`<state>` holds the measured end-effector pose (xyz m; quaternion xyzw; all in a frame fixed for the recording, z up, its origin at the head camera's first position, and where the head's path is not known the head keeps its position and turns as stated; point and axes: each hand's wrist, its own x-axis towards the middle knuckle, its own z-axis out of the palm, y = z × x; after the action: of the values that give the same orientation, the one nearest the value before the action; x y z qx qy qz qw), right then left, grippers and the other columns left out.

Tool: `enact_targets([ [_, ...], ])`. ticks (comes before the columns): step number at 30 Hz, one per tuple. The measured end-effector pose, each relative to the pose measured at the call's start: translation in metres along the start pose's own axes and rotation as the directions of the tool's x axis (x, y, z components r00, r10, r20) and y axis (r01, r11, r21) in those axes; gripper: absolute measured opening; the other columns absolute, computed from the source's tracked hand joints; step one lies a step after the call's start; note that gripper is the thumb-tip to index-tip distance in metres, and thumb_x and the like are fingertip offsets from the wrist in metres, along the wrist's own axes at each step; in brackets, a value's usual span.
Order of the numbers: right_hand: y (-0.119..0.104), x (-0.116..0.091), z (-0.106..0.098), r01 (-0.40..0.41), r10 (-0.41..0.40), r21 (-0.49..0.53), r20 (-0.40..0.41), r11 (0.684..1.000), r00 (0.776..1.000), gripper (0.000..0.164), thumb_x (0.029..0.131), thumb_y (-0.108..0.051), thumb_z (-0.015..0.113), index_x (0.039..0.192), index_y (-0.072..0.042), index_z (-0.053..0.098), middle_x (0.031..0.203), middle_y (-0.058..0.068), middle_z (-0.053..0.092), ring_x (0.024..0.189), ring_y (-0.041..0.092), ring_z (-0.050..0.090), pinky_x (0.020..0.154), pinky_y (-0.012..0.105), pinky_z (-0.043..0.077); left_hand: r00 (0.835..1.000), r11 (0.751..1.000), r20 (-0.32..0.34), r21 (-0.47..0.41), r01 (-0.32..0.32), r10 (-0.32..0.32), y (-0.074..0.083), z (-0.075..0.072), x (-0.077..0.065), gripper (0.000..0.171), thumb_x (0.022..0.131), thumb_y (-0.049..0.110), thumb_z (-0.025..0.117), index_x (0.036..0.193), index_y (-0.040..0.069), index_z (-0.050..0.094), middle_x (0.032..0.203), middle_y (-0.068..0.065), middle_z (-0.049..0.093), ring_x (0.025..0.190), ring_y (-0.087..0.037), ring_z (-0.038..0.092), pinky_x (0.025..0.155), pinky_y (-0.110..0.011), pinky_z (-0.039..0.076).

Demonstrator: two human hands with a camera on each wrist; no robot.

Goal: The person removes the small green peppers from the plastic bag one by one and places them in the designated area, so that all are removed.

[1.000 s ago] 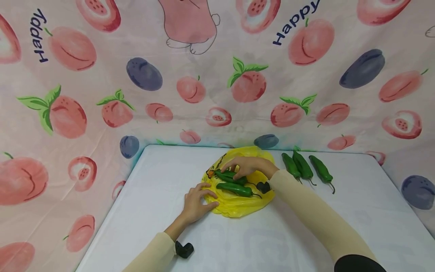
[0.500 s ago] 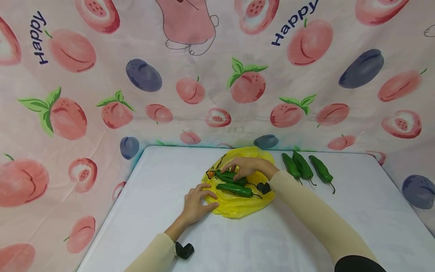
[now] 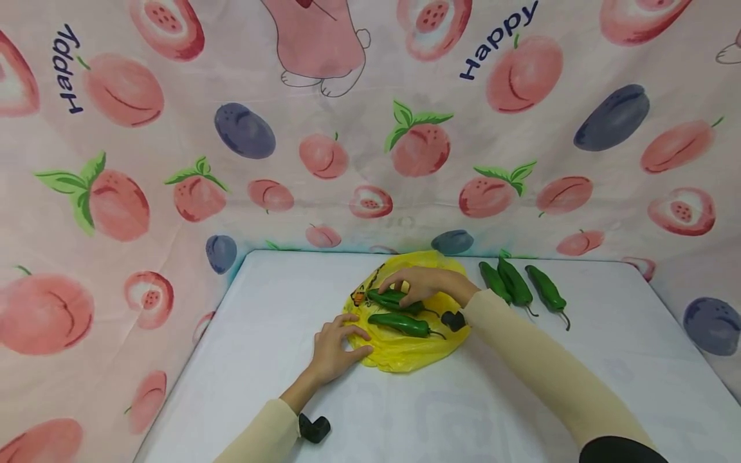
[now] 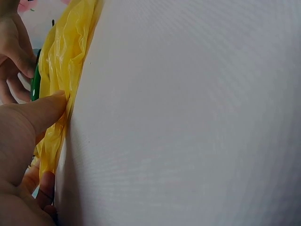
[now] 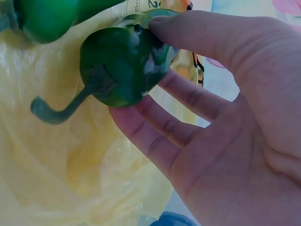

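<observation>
My right hand (image 3: 421, 283) holds a long green pepper (image 3: 386, 299) between thumb and fingers, over the yellow plastic bag (image 3: 405, 359). The right wrist view shows the held pepper's curved stem (image 5: 61, 110) pointing away from the palm. Alongside it on the bag lies a second green pepper (image 3: 399, 323), partly seen at the top of the right wrist view. My left hand (image 3: 334, 350) grips the bag's left edge, thumb at the near side and fingers farther back. In the left wrist view the thumb (image 4: 44, 113) presses on the crumpled yellow plastic.
At the back right of the white table (image 3: 231, 360) lie three more green peppers, among them a separate one (image 3: 546, 287) at the far right. A fruit-printed curtain (image 3: 370, 128) hangs behind the table and along its left side.
My right wrist has shifted very slightly to the right, still holding the pepper. The left hand keeps its place on the bag. The head view has tilted a little.
</observation>
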<state>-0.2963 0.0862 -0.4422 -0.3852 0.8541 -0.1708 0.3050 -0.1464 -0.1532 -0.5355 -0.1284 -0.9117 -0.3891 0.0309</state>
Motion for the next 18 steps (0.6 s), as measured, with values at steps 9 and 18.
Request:
enact_targets([
  [9, -0.003, -0.013, -0.005, 0.026, -0.028, -0.053, -0.029, 0.998, 0.999, 0.049, 0.097, -0.012, 0.072, 0.143, -0.025, 0.06, 0.141, 0.005, 0.058, 0.123, 0.026, 0.056, 0.094, 0.04, 0.053, 1.0, 1.0, 0.003, -0.022, 0.0, 0.0, 0.0, 0.0, 0.0, 0.012, 0.088, 0.031, 0.083, 0.096, 0.025, 0.078, 0.139, -0.007, 0.059, 0.118, -0.034, 0.05, 0.088, -0.053, 0.029],
  [18, -0.01, -0.032, -0.008, 0.075, -0.078, -0.033, -0.119, 0.997, 0.99, 0.049, 0.097, -0.01, 0.072, 0.143, -0.022, 0.06, 0.146, 0.005, 0.056, 0.126, 0.027, 0.056, 0.092, 0.035, 0.054, 1.0, 0.999, 0.007, -0.027, 0.021, -0.021, 0.003, -0.001, -0.001, 0.011, 0.088, 0.03, 0.083, 0.096, 0.025, 0.078, 0.14, -0.006, 0.058, 0.12, -0.033, 0.05, 0.091, -0.053, 0.029],
])
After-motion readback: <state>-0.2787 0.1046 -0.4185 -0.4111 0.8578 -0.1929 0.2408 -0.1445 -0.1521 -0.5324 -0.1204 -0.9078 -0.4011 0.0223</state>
